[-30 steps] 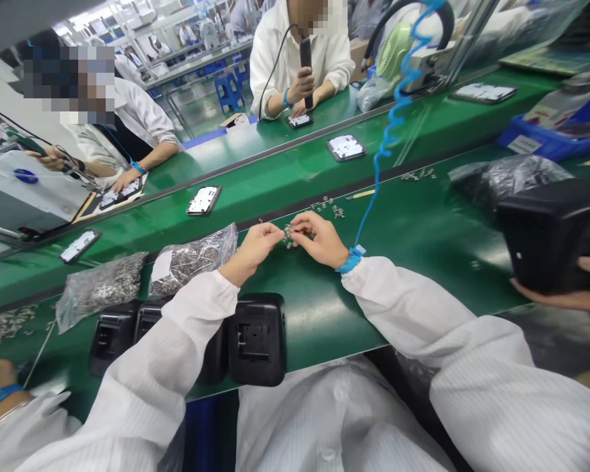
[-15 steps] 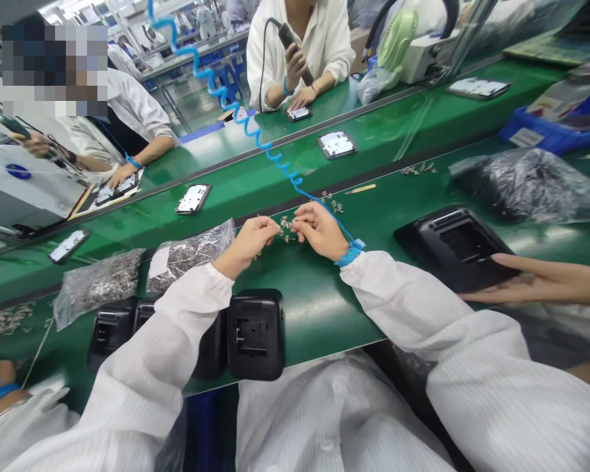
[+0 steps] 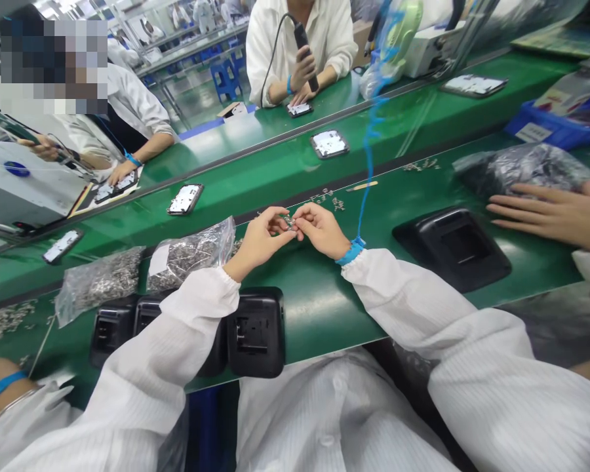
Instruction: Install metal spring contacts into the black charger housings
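Observation:
Small shiny metal pieces (image 3: pixel 290 221) sit between the fingertips of both hands, just above the green bench; their exact kind is too small to make out. My right hand (image 3: pixel 323 231), with a blue wrist strap (image 3: pixel 351 251), pinches them from the right. My left hand (image 3: pixel 259 241) curls its thumb and fingers round them from the left, fingertips touching or nearly touching the right hand's. Beyond my hands lie loose metal pieces (image 3: pixel 337 204). Near my left forearm rests a black plastic housing (image 3: pixel 256 333) with a square recess, beside others partly hidden by my sleeve.
Bags of metal pieces (image 3: pixel 189 254) (image 3: pixel 101 280) lie at left. A knife-like tool (image 3: pixel 362 186) lies behind my right hand. Another black housing (image 3: pixel 457 249) is at right, near a co-worker's hand (image 3: pixel 553 213) on a plastic bag (image 3: pixel 531 164). A blue coiled cord (image 3: pixel 370 141) rises from my strap.
My left hand has moved right, closing in on my right hand and the metal pieces. The co-worker's hand at right has left the black housing for the bag. The coiled cord has swung right.

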The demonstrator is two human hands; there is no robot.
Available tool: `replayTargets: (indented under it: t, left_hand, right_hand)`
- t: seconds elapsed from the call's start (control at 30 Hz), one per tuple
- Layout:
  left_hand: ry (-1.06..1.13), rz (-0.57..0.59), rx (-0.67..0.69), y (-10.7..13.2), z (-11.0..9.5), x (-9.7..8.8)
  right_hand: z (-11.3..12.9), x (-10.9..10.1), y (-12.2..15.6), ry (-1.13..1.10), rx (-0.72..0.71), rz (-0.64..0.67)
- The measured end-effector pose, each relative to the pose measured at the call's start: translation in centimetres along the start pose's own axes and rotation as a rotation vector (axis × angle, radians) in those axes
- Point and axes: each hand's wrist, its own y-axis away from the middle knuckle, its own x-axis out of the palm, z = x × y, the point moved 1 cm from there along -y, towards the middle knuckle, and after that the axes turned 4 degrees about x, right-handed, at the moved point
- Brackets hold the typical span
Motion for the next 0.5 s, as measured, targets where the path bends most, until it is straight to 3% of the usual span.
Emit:
replayTargets:
  t: [0.1,0.5]
  left_hand:
    - [-0.036,-0.029,0.004,-0.1,0.2,-0.1]
    - [-0.003,-0.1,0.01,-0.2,1.1,-0.8]
  right_hand:
    - [0.1,-0.1,0.0,-0.004,-0.004,-0.04]
    - [-0.3,0.6,0.2,-0.071,0.024,0.016]
